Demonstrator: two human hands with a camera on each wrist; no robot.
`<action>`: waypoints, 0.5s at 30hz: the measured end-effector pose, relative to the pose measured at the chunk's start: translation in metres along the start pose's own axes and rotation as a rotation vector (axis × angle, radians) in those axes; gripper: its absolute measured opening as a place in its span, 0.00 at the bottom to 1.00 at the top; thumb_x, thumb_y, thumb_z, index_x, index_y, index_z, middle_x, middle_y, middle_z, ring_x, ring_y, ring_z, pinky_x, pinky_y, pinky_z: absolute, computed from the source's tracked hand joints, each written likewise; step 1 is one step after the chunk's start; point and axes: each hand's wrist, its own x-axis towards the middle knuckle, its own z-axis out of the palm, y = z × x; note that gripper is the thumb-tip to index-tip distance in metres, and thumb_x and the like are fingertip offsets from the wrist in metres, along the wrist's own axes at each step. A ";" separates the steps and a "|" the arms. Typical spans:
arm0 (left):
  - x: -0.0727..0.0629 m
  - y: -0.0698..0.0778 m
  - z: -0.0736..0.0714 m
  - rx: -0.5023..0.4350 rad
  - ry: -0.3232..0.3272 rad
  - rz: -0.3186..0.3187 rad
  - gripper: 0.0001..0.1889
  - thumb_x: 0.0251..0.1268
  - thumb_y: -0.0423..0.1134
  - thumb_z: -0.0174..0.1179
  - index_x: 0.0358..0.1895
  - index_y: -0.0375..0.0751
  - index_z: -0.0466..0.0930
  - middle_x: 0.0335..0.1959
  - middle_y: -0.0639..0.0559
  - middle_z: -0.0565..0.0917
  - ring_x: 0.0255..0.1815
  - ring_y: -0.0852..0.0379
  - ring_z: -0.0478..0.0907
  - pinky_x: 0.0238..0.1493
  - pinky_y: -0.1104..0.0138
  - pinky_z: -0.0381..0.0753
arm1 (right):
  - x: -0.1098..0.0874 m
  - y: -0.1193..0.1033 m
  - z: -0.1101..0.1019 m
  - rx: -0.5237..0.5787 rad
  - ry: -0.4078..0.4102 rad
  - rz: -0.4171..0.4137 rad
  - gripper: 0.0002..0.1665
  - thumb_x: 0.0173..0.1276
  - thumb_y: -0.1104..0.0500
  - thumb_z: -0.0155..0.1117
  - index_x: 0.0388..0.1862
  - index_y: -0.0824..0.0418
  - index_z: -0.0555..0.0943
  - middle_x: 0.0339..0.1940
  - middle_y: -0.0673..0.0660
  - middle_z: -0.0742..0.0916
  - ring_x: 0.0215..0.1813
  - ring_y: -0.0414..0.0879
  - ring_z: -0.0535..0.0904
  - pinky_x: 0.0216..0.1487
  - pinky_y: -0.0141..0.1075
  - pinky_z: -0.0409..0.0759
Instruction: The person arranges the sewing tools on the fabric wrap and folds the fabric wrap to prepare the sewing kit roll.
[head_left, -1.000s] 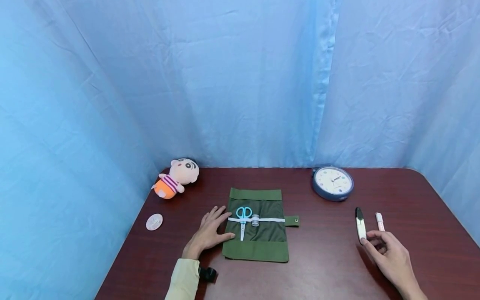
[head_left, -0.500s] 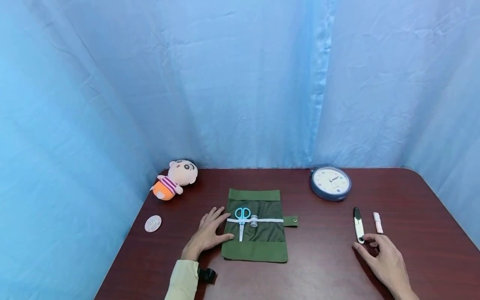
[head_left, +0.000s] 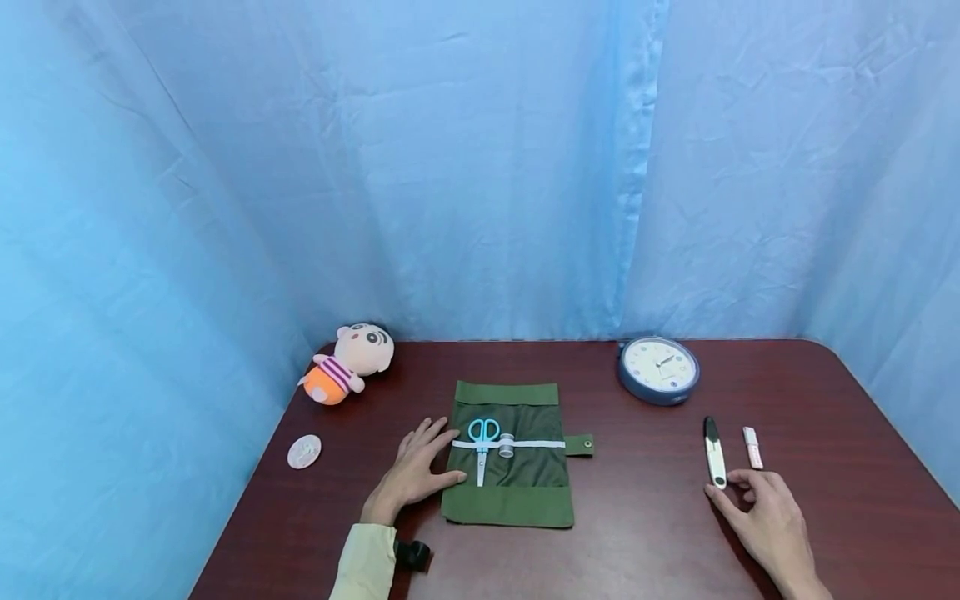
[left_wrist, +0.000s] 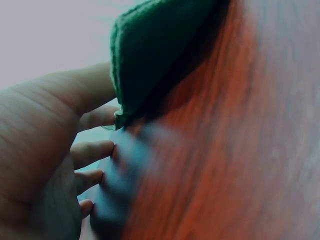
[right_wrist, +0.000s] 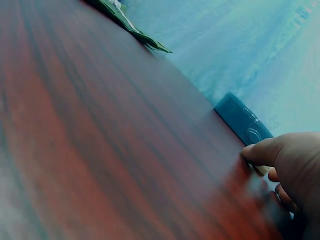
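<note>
While the left hand [head_left: 414,468] rests at the nine o'clock edge of an unfolded green pouch [head_left: 517,507], its fingers spread, thumb and forefinger touching the cloth, the right hand [head_left: 772,518] is well apart at about half past three from the pouch. Its thumb and forefinger flank the six o'clock end of a black-and-white tool [head_left: 716,457], perhaps a cutter; whether they pinch it or merely touch it I cannot tell, and the right wrist view hides most of the contact.

Judged by how things lie, the work is about half done. Blue-handled scissors [head_left: 481,468] sit under the white strap [head_left: 538,444] on the pouch's nine o'clock side, handles toward twelve, and a small spool [head_left: 507,451] is tucked beneath the strap just beside them at three o'clock. The rest of the strap toward three o'clock holds nothing visible. The black-and-white tool lies on the table [head_left: 637,533] at three o'clock from the pouch, and a small pale case [head_left: 752,448] lies near it, also outside. The snap tab [head_left: 581,446] sticks out unfastened at three o'clock, so closing the pouch is not done either.

Farther off are an alarm clock [head_left: 660,368] at two o'clock, a plush toy [head_left: 341,368] at ten and a pale disc [head_left: 304,452] at nine.
</note>
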 end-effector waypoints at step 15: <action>0.001 -0.001 0.000 -0.007 -0.011 -0.002 0.36 0.60 0.55 0.69 0.72 0.49 0.72 0.79 0.42 0.63 0.83 0.36 0.50 0.78 0.36 0.49 | -0.001 -0.004 0.004 0.015 0.090 0.023 0.09 0.53 0.58 0.77 0.27 0.58 0.83 0.32 0.56 0.82 0.32 0.17 0.61 0.30 0.23 0.63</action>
